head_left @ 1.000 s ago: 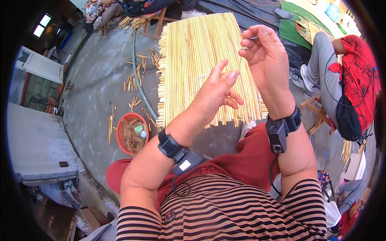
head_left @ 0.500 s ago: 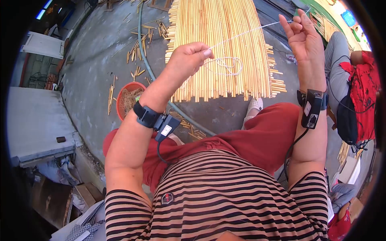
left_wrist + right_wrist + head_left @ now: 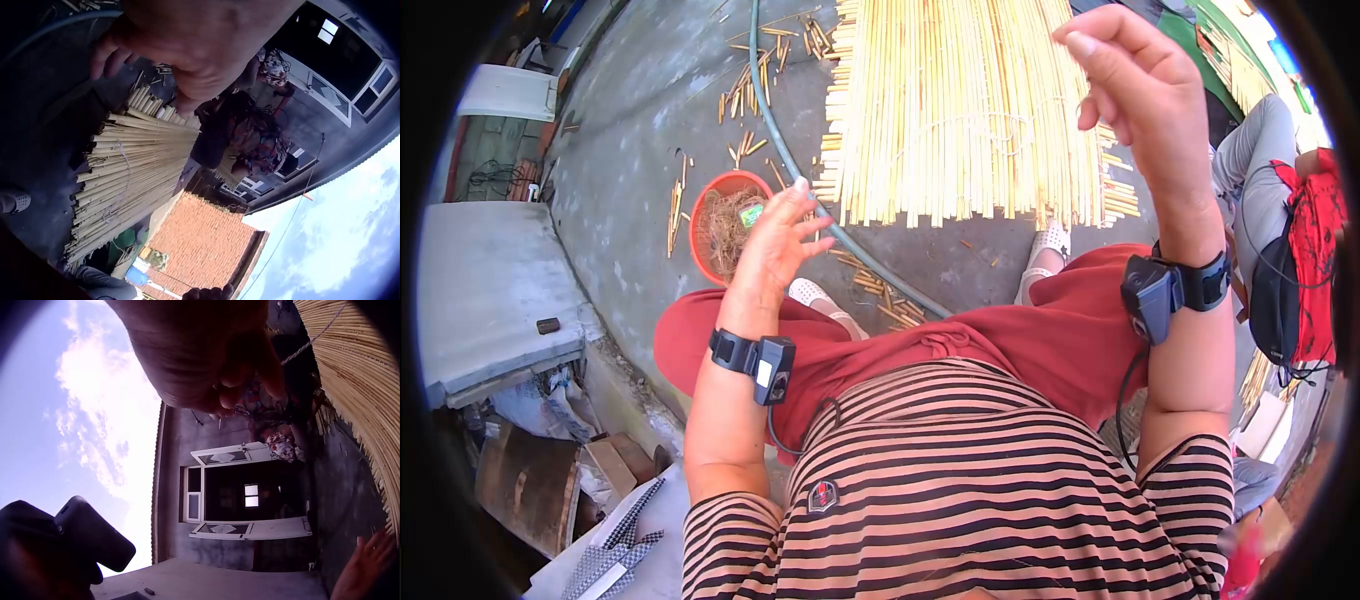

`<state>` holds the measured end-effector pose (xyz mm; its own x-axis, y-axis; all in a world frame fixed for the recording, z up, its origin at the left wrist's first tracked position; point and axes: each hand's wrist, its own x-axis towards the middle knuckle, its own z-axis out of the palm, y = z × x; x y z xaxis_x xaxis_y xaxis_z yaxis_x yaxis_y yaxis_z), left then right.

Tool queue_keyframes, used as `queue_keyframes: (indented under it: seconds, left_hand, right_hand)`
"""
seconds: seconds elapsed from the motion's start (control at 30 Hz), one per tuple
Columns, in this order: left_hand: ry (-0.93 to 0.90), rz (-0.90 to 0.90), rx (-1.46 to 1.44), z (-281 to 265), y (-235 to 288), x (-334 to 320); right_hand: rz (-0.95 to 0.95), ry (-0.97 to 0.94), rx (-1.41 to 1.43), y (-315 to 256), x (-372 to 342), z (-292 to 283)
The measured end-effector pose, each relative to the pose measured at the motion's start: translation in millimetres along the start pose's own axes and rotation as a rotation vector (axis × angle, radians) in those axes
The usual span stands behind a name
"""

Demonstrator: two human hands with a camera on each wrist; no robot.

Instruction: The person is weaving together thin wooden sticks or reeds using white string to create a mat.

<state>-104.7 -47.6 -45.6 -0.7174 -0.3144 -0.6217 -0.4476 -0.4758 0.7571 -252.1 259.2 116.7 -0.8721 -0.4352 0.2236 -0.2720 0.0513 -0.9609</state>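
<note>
My left hand (image 3: 785, 235) is raised beside the bucket, fingers spread, holding nothing. Higher up, my right hand (image 3: 1145, 95) hangs over the right side of the reed mat (image 3: 940, 90), its thumb and fingers curled together. A white string (image 3: 297, 354) runs from those fingers across to the mat in the right wrist view. Beneath the fingers there a thin light sliver (image 3: 219, 424) shows, too small to identify. On the mat, in the head view, lies a loose loop of white string (image 3: 1022, 130). The mat's many straight stalks lie side by side with uneven ends.
An orange bucket (image 3: 697, 245) of brown fibre stands at the left, with a hose (image 3: 777, 130) curving past it. Cut stalk pieces (image 3: 745, 100) litter the concrete floor. A person in a red top (image 3: 1315, 250) sits at the right. A pale slab (image 3: 510, 280) borders the left.
My left hand went from near the right hand to gripping the string, then let go and moved down-left towards the bucket. My right hand moved outward to the right, drawing the string taut at mid-span.
</note>
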Motion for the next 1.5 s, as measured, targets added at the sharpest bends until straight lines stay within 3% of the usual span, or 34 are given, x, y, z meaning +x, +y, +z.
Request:
queue_keyframes:
  seconds: [0.13, 0.23, 0.33, 0.53, 0.63, 0.97, 1.5]
  left_hand:
    - [-0.204, -0.073, -0.117, 2.3, -29.4, 4.3]
    - [-0.339, -0.085, -0.272, 6.0, -33.8, 8.3]
    - [-0.339, -0.024, -0.271, 6.3, -41.4, 12.1]
    - [-0.317, -0.001, -0.27, 14.6, -50.4, 17.7]
    - [-0.297, 0.017, -0.284, 19.4, -51.6, 17.0]
    - [-0.193, 0.155, -0.364, 33.0, -67.8, 24.0]
    - [-0.152, 0.089, -0.285, 32.9, -54.9, 21.0]
  right_hand:
    - [-0.028, -0.237, -0.365, 18.3, -6.3, 49.8]
    - [-0.206, -0.332, -0.571, 33.9, -13.0, 79.7]
    - [-0.128, -0.433, -0.666, 49.5, -15.0, 97.1]
    - [-0.142, -0.502, -0.741, 84.7, -8.7, 114.4]
    - [-0.049, -0.555, -0.761, 83.8, -5.4, 123.1]
    - [-0.058, -0.609, -0.778, 90.4, 2.8, 139.2]
    - [-0.004, -0.639, -0.759, 94.6, 6.4, 143.9]
